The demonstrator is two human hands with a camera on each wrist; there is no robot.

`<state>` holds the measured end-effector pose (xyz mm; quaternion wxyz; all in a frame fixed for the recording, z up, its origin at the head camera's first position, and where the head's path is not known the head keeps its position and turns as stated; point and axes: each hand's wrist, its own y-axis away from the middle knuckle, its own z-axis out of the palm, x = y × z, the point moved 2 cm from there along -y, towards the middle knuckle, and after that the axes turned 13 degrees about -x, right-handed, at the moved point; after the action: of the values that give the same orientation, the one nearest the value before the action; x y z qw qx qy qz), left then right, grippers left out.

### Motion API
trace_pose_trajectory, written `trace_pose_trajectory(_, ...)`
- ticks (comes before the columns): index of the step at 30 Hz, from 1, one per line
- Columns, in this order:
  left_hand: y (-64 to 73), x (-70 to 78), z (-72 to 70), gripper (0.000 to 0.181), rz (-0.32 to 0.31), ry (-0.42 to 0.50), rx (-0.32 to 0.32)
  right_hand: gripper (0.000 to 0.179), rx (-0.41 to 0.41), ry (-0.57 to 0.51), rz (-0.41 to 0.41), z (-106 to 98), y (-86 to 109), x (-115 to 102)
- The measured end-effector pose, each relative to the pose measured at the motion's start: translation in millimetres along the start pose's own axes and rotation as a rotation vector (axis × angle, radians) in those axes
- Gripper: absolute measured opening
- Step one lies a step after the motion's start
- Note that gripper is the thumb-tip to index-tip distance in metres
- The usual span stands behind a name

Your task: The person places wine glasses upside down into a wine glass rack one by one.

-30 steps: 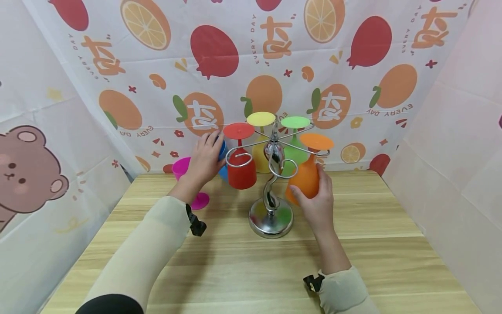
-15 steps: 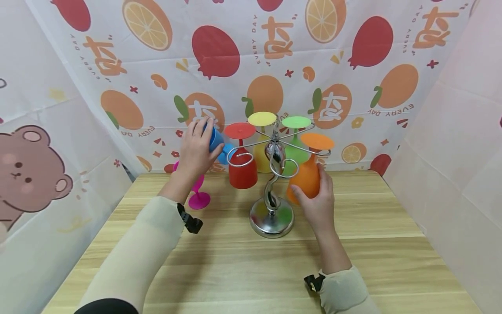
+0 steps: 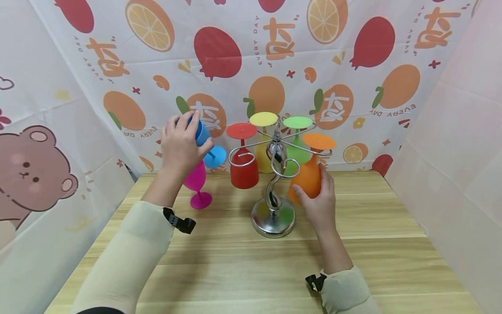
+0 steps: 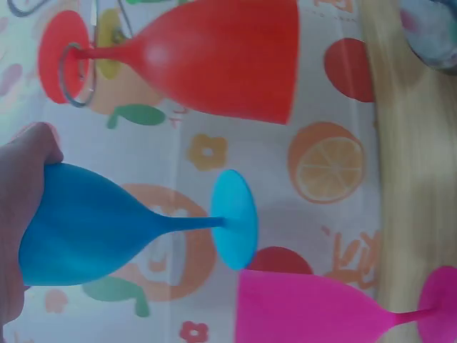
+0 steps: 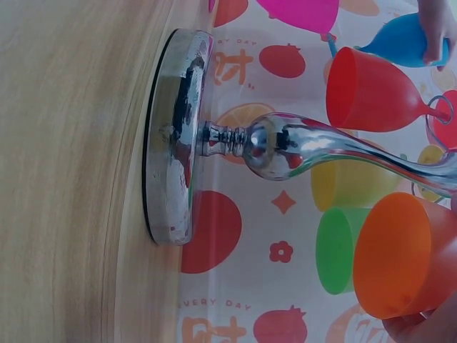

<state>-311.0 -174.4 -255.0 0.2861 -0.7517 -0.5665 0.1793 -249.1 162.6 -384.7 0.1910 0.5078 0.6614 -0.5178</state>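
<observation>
My left hand (image 3: 178, 141) grips a blue goblet (image 4: 100, 229) around its bowl and holds it upright above the table, foot downward. Just below, a magenta goblet (image 3: 196, 176) stands on the table, partly hidden by the left arm in the head view. My right hand (image 3: 319, 207) holds the bowl of an orange goblet (image 3: 307, 179), which hangs upside down from a chrome stemware rack (image 3: 273, 222). Red (image 3: 244, 172), yellow (image 3: 263, 119) and green (image 3: 298, 122) goblets hang upside down on the rack's other wire arms. One looped front arm carries no goblet.
The wood-grain table (image 3: 235, 270) has a fruit-print cloth (image 3: 251, 56) hanging behind it. Pale cloth walls (image 3: 451, 152) flank both sides. The rack's curled wire arms reach out between the two hands.
My left hand has lifted the blue goblet from behind the red one and carried it left, over the magenta goblet. The right hand keeps its hold on the orange goblet.
</observation>
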Motion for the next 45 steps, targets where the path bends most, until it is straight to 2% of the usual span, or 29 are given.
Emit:
trace_pose_trajectory(8, 1.9, 8.2, -18.9, 0.07, -0.006, 0.007, -0.035, 0.088, -0.008, 0.004, 0.009, 0.8, 0.6, 0.9)
trace_pose_trajectory(11, 2.8, 10.7, -25.3, 0.07, -0.009, 0.008, -0.069, 0.088, -0.009, 0.0, 0.011, 0.6, 0.1, 1.2)
trace_pose_trajectory(14, 3.5, 13.3, -32.7, 0.071, -0.035, 0.007, -0.144, 0.088, -0.009, -0.005, 0.011, 0.4, -0.5, 1.5)
trace_pose_trajectory(18, 5.8, 16.6, -41.8, 0.071, -0.081, 0.017, -0.289, 0.089, -0.008, -0.007, 0.006, -0.1, -1.0, 1.0)
trace_pose_trajectory(21, 10.0, 17.5, -44.5, 0.07, -0.099, 0.073, -0.399, 0.088, -0.009, -0.006, 0.0, -0.4, -0.9, 0.8)
trace_pose_trajectory(27, 27.1, 9.4, -40.3, 0.068, -0.151, 0.296, -0.585, 0.087, -0.015, -0.014, -0.005, -0.8, 0.7, 1.1)
trace_pose_trajectory(30, 40.2, 3.1, -34.9, 0.068, -0.181, 0.401, -0.643, 0.087, -0.018, -0.015, -0.011, -1.1, 1.4, 1.3)
trace_pose_trajectory(35, 62.8, -3.5, -15.7, 0.062, -0.227, 0.599, -0.679, 0.088, -0.014, -0.005, -0.025, -2.2, 2.0, 1.0)
trace_pose_trajectory(38, 76.7, -3.5, 0.0, 0.057, -0.255, 0.762, -0.698, 0.087, -0.014, -0.008, -0.017, -3.0, 3.0, 0.2)
trace_pose_trajectory(41, 89.2, 1.2, 13.6, 0.052, -0.29, 0.916, -0.702, 0.087, -0.016, -0.014, -0.008, -3.8, 3.7, -0.2)
trace_pose_trajectory(45, 101.9, 11.4, 26.6, 0.048, -0.343, 1.075, -0.681, 0.087, -0.017, -0.019, -0.001, -4.9, 3.9, -0.7)
